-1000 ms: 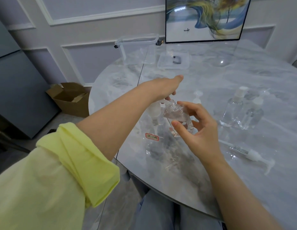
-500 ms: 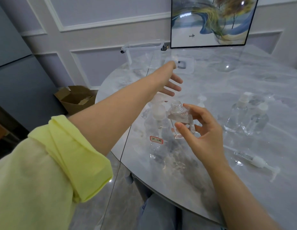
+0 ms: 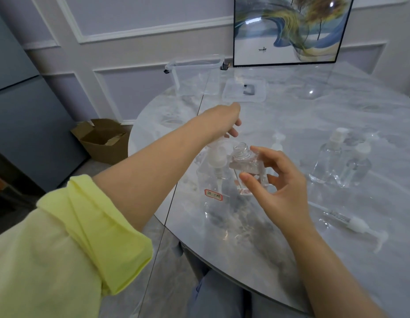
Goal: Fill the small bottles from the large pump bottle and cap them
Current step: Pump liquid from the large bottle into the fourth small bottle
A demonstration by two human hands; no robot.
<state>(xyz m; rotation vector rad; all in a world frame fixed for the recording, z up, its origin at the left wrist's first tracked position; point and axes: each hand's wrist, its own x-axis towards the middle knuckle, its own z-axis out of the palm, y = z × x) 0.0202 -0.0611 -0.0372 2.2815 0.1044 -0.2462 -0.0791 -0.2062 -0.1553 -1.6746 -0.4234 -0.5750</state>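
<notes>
Head view: a person sat at a round marble table (image 3: 337, 260), both bare forearms reaching over it.
Right hand (image 3: 284, 193): it gripped a small uncapped bottle (image 3: 246, 167) between thumb and curled fingers, held tilted above the tabletop with its open threaded neck pointing up and away.
Left hand (image 3: 224, 121): it was stretched out past the large pump bottle (image 3: 216, 180), above and beyond its pump head, touching nothing that could be seen; its fingers pointed down and away, mostly hidden behind the wrist, so whether they were curled or straight could not be told.
Large pump bottle: clear, upright, with a red-edged label low on its front, it stood just left of the held bottle and under the left forearm.
Loose pump cap (image 3: 360, 228): it lay on its side with its tube on the table, to the right of the right wrist.
Capped bottles (image 3: 341, 164): two clear ones stood side by side, well to the right of the right hand.
Far edge: a clear plastic bin (image 3: 194, 74) and a flat lid (image 3: 244, 90) sat below a framed picture (image 3: 288, 31).
Sleeve (image 3: 89, 228): yellow, rolled up on the left arm.
</notes>
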